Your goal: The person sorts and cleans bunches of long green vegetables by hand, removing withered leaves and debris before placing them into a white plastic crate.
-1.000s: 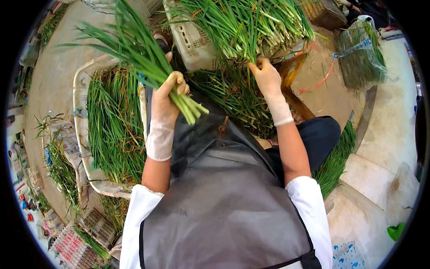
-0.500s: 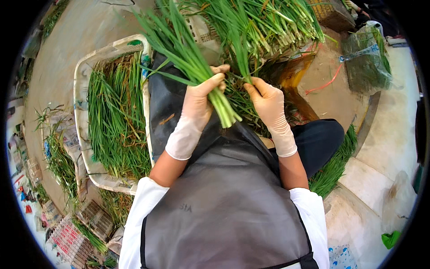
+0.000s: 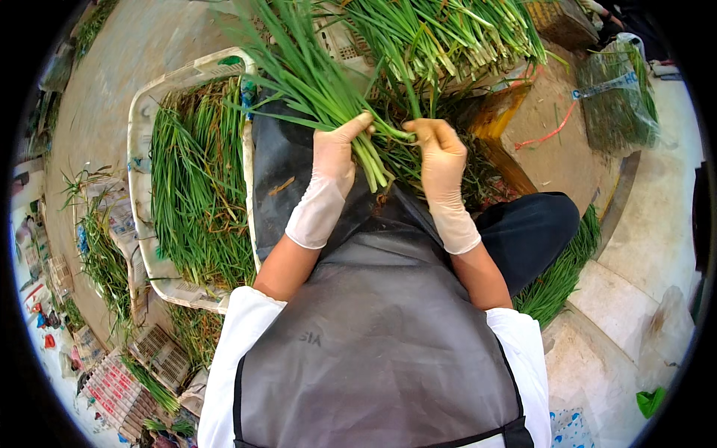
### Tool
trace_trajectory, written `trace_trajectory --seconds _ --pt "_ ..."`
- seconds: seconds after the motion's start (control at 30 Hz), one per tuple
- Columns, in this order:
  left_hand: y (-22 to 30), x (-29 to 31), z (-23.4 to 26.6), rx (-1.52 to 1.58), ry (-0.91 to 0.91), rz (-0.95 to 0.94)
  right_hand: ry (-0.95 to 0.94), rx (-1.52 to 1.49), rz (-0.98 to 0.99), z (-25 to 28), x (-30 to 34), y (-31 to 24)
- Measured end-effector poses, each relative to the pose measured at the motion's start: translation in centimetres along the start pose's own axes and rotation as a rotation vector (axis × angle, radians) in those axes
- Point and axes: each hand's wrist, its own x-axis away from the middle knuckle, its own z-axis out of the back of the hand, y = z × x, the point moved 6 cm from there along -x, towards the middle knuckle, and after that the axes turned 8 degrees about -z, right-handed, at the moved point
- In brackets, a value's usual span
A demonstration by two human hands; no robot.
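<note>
My left hand, in a pale thin glove, is closed round a bunch of garlic chives. Their leaves fan up and to the left, and the pale cut ends point down toward my lap. Close by on the right, my right hand, gloved too, pinches a chive stalk between thumb and fingers, beside the base of the bunch. Beyond both hands lies a big heap of chives, pale ends toward the right. Darker loose trimmings lie beneath my hands.
A white plastic basket full of chives stands to my left. A dark apron covers my lap. More chives lie beside my right knee. At the far right are a bagged bundle and a wooden frame.
My right hand has moved left, closer to the bunch, and now pinches a stalk beside it. My left hand and the bunch have shifted slightly; the cut ends have risen.
</note>
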Motion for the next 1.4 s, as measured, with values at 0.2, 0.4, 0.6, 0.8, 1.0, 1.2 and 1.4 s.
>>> trace_trajectory --seconds 0.2,0.4,0.6,0.8,1.0,1.2,1.4 --pt "2.7 -2.9 3.0 0.358 -0.244 -0.019 -0.172 1.020 0.010 6.3 -1.4 5.0" --pt "1.8 -1.7 1.6 0.549 -0.529 -0.034 -0.443 0.137 0.346 -4.0 1.9 -5.3" --pt "0.6 -1.2 2.3 0.267 -0.313 0.052 -0.321 0.392 0.379 -4.1 0.7 -3.8" --pt "1.8 -1.1 2.4 0.123 -0.135 -0.079 -0.573 0.061 -0.144 0.4 1.3 -1.5" --pt "6.5 -4.0 6.4 0.164 0.068 -0.171 -0.544 0.844 -0.023 5.8 -0.6 5.1" --pt "4.9 -1.4 4.4 0.076 0.140 -0.128 -0.391 0.372 0.261 -4.4 -0.1 -7.1" --pt "4.0 -0.5 2.3 -0.004 0.060 -0.161 -0.167 0.686 0.630 -5.9 -0.3 -4.9"
